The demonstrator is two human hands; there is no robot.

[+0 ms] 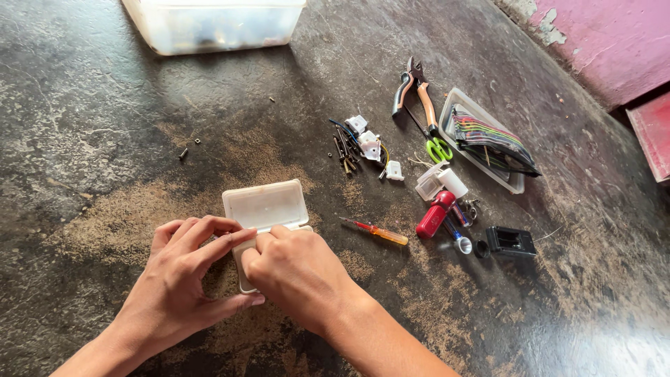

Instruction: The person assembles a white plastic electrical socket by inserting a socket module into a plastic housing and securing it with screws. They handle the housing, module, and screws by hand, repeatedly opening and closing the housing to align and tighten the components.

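A small white plastic box (265,206) with its hinged lid open lies on the dark floor. My left hand (185,272) grips the left side of the box base, thumb under it. My right hand (296,269) covers the base from the right, with fingertips pressed inside it. What lies in the base is hidden by my hands. An orange-handled screwdriver (377,231) rests just right of my right hand.
Screws and small white parts (363,146) lie beyond the box. Pliers (415,91), green scissors (438,149), a red tool (434,214), a black part (511,241) and a tray of coloured wires (488,139) sit at the right. A translucent tub (213,24) stands far back.
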